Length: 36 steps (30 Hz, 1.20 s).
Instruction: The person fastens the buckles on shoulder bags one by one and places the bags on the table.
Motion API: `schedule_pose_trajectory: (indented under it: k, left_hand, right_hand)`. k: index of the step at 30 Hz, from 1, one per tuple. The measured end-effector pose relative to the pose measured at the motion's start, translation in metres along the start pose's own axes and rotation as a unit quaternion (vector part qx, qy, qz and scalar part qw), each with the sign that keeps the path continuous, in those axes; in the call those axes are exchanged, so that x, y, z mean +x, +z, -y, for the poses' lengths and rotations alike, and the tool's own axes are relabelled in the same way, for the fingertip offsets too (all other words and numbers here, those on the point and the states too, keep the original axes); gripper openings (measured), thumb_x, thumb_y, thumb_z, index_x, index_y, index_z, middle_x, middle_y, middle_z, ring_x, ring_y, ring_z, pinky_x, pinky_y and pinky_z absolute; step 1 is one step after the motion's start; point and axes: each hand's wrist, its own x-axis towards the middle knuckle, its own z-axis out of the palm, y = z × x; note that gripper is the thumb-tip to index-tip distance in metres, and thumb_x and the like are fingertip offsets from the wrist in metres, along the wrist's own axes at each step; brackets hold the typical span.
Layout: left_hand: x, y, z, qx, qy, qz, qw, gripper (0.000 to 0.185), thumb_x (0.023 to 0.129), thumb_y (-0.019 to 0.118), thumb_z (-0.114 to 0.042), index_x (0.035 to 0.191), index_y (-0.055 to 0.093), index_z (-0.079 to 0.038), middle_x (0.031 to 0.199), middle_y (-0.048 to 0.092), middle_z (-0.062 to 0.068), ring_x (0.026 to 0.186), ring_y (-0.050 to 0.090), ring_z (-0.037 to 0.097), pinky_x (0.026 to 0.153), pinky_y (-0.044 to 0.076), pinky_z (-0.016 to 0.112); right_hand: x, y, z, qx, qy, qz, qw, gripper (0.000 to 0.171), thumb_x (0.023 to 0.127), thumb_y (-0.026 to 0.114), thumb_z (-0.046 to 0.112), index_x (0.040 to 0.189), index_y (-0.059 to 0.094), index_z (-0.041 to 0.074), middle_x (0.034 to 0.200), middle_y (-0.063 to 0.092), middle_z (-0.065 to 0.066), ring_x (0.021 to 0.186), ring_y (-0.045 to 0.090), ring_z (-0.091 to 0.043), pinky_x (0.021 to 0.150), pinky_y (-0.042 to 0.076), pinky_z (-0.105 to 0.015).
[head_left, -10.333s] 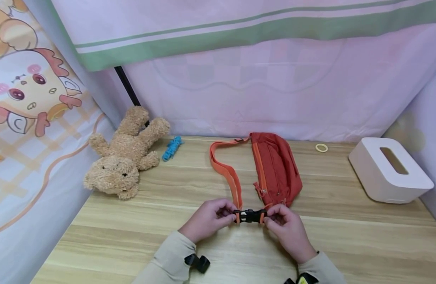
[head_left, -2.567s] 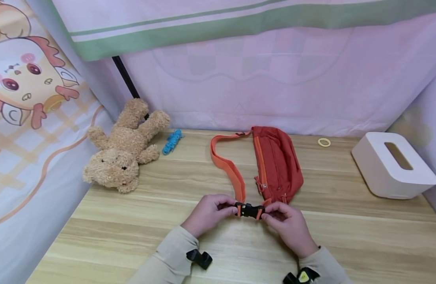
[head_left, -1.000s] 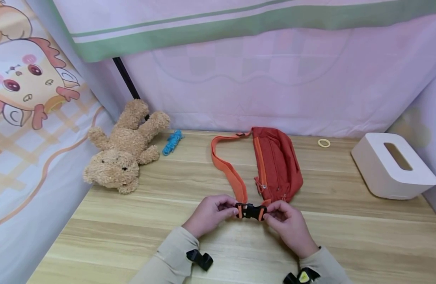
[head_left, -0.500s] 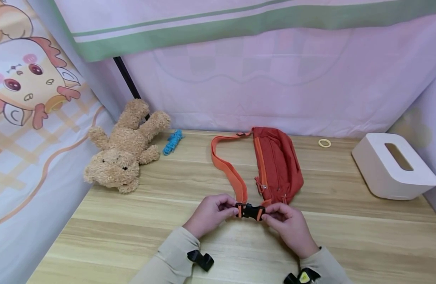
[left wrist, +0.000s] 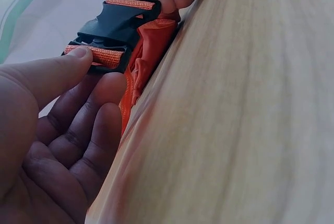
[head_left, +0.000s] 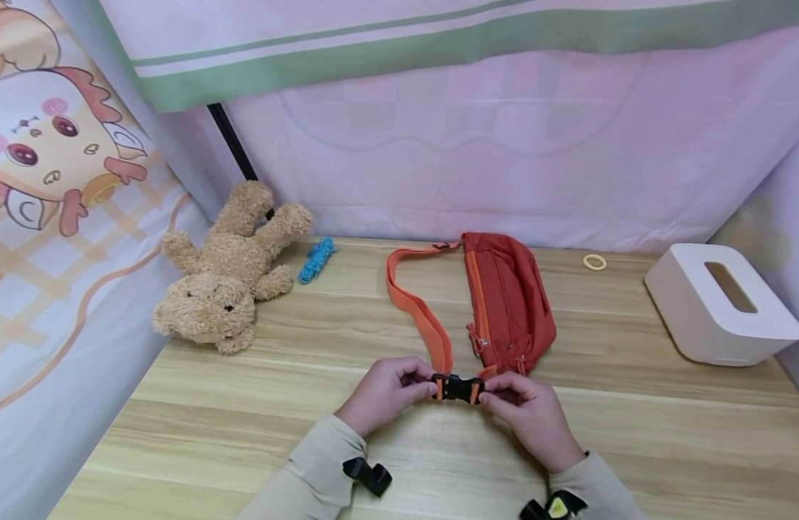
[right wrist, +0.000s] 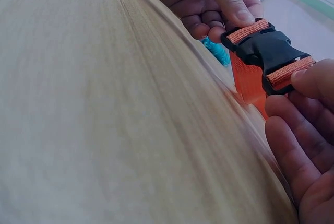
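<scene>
Far left on wooden table: teddy bear on its back, blue cord bundle just beside. Centre front: left hand pinching left end of black buckle, thumb on orange webbing. Buckle halves joined, raised just above table. Right hand pinching right end likewise. Orange strap looping back to red waist bag lying behind buckle. Further right: yellow ring, then white tissue box near wall.
</scene>
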Motion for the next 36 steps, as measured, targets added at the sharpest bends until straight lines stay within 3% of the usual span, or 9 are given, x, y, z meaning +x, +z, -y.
schedule_pose_trajectory:
  k: [11,25,36]
  left_hand:
    - [-0.0003,-0.001,-0.0021,0.01,-0.008,0.008,0.9999,0.004,0.089,0.077,-0.019,0.093,0.076,-0.018,0.083,0.069,-0.011,0.074,0.061,0.007,0.063,0.053,0.023]
    - [-0.0003,0.0017,-0.0021,0.014,-0.007,0.024,0.9996,0.004,0.09,0.076,-0.016,0.092,0.076,-0.019,0.087,0.069,-0.012,0.078,0.063,0.006,0.068,0.055,0.023]
    - [-0.0006,0.0009,0.003,-0.013,-0.015,0.043,0.9989,0.005,0.088,0.078,-0.017,0.093,0.076,-0.018,0.09,0.071,-0.009,0.079,0.065,0.006,0.069,0.055,0.023]
  right_hand:
    - [0.0002,0.0006,-0.0018,-0.021,-0.033,-0.004,0.999,0.01,0.084,0.082,0.011,0.09,0.075,0.015,0.096,0.074,0.0,0.084,0.065,-0.008,0.072,0.055,-0.023]
    - [0.0011,0.0009,-0.0043,-0.008,-0.049,0.018,0.999,0.01,0.084,0.082,0.01,0.09,0.075,0.014,0.093,0.073,-0.001,0.084,0.066,-0.009,0.073,0.056,-0.023]
    - [0.0011,-0.0014,-0.0001,-0.029,-0.02,0.041,0.999,0.011,0.085,0.08,0.009,0.091,0.072,0.015,0.094,0.072,-0.001,0.082,0.064,-0.011,0.071,0.055,-0.024]
